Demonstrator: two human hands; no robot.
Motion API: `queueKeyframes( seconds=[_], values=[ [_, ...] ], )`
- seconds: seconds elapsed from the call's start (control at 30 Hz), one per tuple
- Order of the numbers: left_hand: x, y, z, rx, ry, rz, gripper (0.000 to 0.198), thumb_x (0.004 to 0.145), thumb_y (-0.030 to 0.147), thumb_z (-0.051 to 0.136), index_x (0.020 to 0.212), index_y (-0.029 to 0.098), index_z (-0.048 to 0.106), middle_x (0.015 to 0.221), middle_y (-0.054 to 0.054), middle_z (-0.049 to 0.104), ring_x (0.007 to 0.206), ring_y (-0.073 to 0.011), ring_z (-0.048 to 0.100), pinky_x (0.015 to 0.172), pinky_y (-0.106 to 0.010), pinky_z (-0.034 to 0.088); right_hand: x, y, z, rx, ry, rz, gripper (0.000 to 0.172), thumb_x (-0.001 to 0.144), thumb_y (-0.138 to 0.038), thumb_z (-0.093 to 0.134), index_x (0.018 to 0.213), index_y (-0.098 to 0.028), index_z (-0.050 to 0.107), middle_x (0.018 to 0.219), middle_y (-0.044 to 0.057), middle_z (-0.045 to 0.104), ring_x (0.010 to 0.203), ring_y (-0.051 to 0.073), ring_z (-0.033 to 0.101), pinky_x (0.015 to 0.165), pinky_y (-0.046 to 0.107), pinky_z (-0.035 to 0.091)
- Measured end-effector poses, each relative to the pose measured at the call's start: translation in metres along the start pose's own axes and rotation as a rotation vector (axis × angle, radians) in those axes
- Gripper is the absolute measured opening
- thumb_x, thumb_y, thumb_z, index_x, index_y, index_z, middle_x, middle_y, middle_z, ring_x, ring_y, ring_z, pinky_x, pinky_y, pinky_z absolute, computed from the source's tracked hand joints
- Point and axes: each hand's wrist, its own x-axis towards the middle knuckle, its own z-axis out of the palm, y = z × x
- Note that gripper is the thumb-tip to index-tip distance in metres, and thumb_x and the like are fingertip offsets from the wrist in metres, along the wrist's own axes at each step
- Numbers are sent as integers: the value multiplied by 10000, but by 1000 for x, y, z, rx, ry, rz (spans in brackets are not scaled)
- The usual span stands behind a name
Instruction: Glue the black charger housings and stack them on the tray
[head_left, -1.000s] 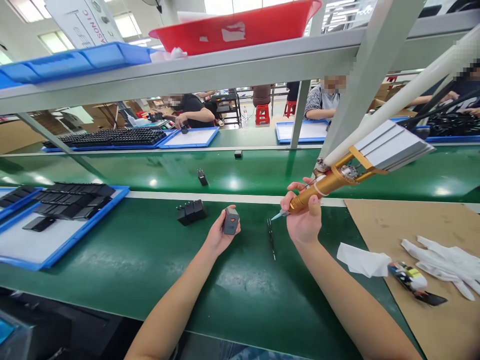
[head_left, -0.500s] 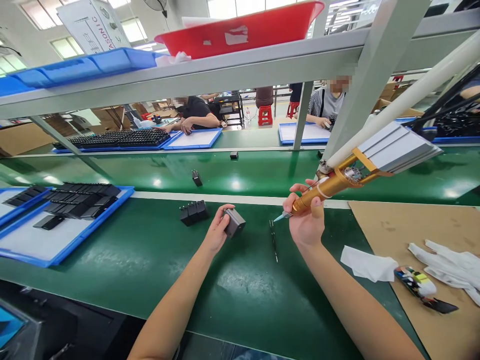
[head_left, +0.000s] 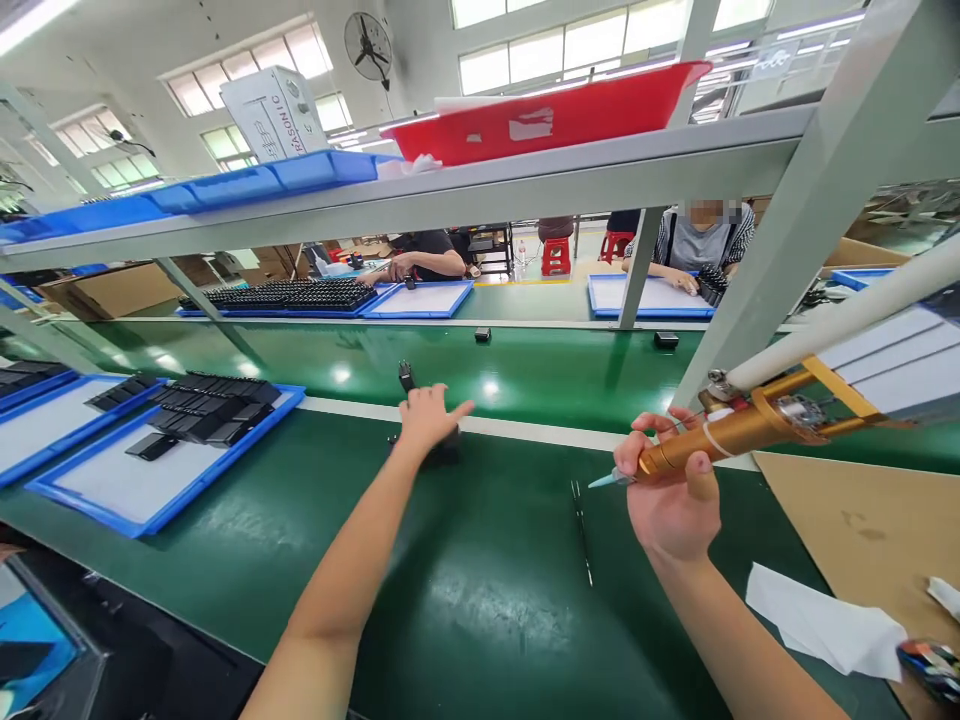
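My left hand [head_left: 427,415] reaches out over the bench with its fingers spread. Black adapter housings [head_left: 445,450] stand partly hidden beneath it, and I see nothing in its grasp. Just beyond the fingertips is a small black plug adapter [head_left: 406,376]. My right hand [head_left: 671,490] wraps round a gold glue dispenser [head_left: 694,450], whose pale blue nozzle [head_left: 609,480] points left. Below that nozzle, a pair of thin dark tweezers [head_left: 582,535] lies on the green bench [head_left: 495,600].
Blue-rimmed trays [head_left: 135,515] of black housings sit at left. More adapters [head_left: 482,335] rest on the green belt. A white cloth [head_left: 821,620] and cardboard sheet [head_left: 877,520] lie at right. A grey shelf beam [head_left: 480,195] crosses above; co-workers sit opposite.
My left hand has let go of the dark grey housing and moved forward and left, its fingers now spread. The view has shifted; my right hand still holds the dispenser.
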Motion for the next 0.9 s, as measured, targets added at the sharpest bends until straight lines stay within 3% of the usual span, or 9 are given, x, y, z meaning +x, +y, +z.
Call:
queueKeyframes(
  seconds=[0.13,0.23,0.4,0.53,0.6,0.67,0.77,0.83,0.9],
  values=[
    [86,-46,-29,52,5,-242,771,786,498,595,1335,-4,391,1320,-357,471,1262,-446,442,961,-516,391,1,2,-1,-9,17,-4,413,759,-510,626,1096,-282,553,913,7,538,522,93,504,534,287,384],
    [122,-71,-30,61,-41,-337,820,764,466,622,1349,-44,354,1266,-362,527,1187,-430,538,909,-482,450,2,4,-2,-27,22,-12,428,757,-517,634,1104,-279,556,910,15,544,521,96,513,528,288,390],
    [137,-88,-16,66,-127,-349,600,705,420,662,1192,82,563,991,-201,710,962,-374,671,792,-448,518,4,5,-5,-50,23,-29,419,777,-526,613,1114,-283,556,914,23,554,523,100,524,518,288,396],
    [138,-77,-23,48,-142,-257,513,713,369,634,1146,94,614,1020,-174,714,1076,-376,621,886,-440,486,4,5,-5,-58,34,-36,424,767,-528,618,1111,-291,549,913,17,556,512,97,513,518,293,393],
    [128,-62,-31,6,-144,-184,533,746,379,603,1202,103,595,1072,-155,706,1069,-348,627,900,-406,480,4,5,-4,-62,35,-27,419,768,-521,615,1110,-292,541,908,15,553,513,98,508,512,293,389],
    [103,-41,-37,-47,-151,-107,564,761,416,599,1257,149,573,1085,-112,708,995,-305,657,864,-360,493,3,6,-2,-55,24,-18,406,775,-507,606,1110,-290,530,903,11,548,517,96,505,510,289,388],
    [37,-2,-34,-176,-187,51,540,714,455,669,1213,255,620,992,-35,727,909,-260,671,808,-305,493,3,7,-1,-35,1,-25,385,785,-487,596,1107,-289,519,902,2,548,519,87,504,511,275,378],
    [-16,24,-22,-447,-269,211,477,701,419,699,1148,255,667,892,-48,727,816,-271,671,756,-326,484,2,8,0,-28,-6,-34,371,791,-471,591,1105,-292,511,903,-5,551,521,83,502,509,265,368],
    [-64,45,-7,-586,-352,284,408,667,372,736,1063,275,707,752,-36,706,667,-260,646,673,-336,470,2,8,1,-19,-4,-35,352,798,-456,585,1098,-293,499,896,-13,553,522,81,499,506,257,359]
  ],
)
